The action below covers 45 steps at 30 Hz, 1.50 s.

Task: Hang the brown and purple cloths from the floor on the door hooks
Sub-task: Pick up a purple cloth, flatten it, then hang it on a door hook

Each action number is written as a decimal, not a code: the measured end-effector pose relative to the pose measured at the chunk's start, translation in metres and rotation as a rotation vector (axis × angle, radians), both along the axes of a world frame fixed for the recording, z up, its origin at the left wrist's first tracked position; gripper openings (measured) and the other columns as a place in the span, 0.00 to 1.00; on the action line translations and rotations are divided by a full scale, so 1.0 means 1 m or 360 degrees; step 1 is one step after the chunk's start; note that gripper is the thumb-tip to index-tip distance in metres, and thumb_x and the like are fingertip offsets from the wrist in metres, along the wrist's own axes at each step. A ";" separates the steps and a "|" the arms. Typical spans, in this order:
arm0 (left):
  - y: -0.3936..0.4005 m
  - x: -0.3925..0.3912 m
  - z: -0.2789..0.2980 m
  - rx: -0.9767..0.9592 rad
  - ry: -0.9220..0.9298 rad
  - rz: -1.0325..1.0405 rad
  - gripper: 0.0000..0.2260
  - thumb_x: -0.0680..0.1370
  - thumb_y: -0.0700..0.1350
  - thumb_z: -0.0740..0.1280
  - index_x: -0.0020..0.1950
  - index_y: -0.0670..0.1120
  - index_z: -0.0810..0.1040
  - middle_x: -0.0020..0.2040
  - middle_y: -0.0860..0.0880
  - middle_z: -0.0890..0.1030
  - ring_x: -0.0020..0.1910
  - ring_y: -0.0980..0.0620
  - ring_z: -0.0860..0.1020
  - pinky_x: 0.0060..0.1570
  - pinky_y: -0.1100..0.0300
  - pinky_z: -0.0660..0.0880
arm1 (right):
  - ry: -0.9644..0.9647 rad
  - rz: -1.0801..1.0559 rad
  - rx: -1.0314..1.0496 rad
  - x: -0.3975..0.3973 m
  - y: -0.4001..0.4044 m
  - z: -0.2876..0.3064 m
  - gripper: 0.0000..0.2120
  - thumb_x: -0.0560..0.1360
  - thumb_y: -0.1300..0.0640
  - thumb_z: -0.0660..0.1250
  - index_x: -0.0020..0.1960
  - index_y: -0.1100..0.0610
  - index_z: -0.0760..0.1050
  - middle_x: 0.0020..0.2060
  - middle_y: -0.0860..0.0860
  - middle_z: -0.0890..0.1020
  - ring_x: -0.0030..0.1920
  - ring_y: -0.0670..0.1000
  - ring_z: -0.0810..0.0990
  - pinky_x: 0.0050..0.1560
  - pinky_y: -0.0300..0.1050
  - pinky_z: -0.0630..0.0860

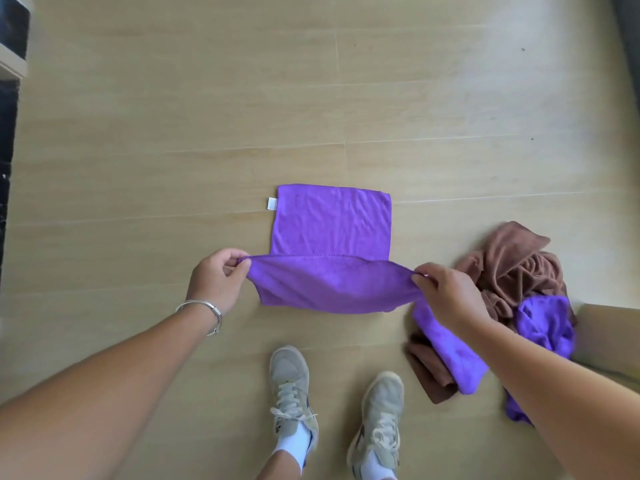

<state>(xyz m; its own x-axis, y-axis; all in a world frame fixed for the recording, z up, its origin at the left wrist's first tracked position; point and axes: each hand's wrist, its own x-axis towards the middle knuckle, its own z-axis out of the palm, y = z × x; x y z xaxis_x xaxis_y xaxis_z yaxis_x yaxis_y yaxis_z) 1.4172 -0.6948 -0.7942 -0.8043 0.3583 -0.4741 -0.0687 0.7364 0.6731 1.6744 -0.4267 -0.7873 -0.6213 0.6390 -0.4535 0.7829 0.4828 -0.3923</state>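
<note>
A purple cloth (330, 237) with a small white tag lies partly flat on the wooden floor, its near edge lifted. My left hand (216, 278) pinches the near left corner and my right hand (446, 296) pinches the near right corner, stretching the edge between them. To the right lies a heap: a crumpled brown cloth (512, 265), another purple cloth (543, 323), a folded purple cloth (450, 351) on a folded brown cloth (429, 372). No door hooks are in view.
My two feet in grey sneakers (294, 386) stand just behind the cloth. A cardboard box edge (606, 334) sits at the right. Dark furniture with a white frame (10, 64) runs along the left edge.
</note>
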 end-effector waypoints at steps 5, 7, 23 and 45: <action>0.025 -0.028 -0.055 0.0034 0.0062 0.0089 0.03 0.76 0.42 0.67 0.46 0.49 0.79 0.38 0.54 0.80 0.31 0.59 0.78 0.33 0.71 0.72 | 0.0108 -0.0111 0.0020 -0.029 0.029 -0.056 0.07 0.78 0.52 0.62 0.47 0.50 0.80 0.42 0.50 0.82 0.43 0.52 0.75 0.40 0.44 0.65; 0.037 -0.041 -0.080 0.0062 0.0091 0.0119 0.03 0.77 0.42 0.67 0.47 0.47 0.80 0.37 0.53 0.79 0.30 0.57 0.78 0.34 0.67 0.73 | 0.0157 -0.0139 0.0010 -0.041 0.046 -0.081 0.08 0.78 0.52 0.62 0.48 0.51 0.79 0.43 0.50 0.81 0.43 0.52 0.75 0.41 0.44 0.65; 0.165 -0.159 -0.287 -0.0111 0.0076 -0.0055 0.04 0.76 0.42 0.69 0.42 0.49 0.80 0.36 0.50 0.80 0.31 0.52 0.77 0.27 0.66 0.73 | 0.0159 -0.0076 0.0128 -0.144 0.174 -0.275 0.08 0.76 0.48 0.64 0.46 0.48 0.81 0.40 0.46 0.82 0.43 0.51 0.78 0.41 0.46 0.75; 0.201 -0.148 -0.299 0.0163 0.0850 -0.0765 0.23 0.74 0.42 0.67 0.68 0.45 0.70 0.67 0.43 0.69 0.63 0.47 0.74 0.64 0.54 0.69 | 0.0524 0.0417 0.0667 -0.159 0.181 -0.312 0.26 0.71 0.63 0.67 0.68 0.56 0.71 0.68 0.56 0.71 0.65 0.60 0.71 0.64 0.54 0.68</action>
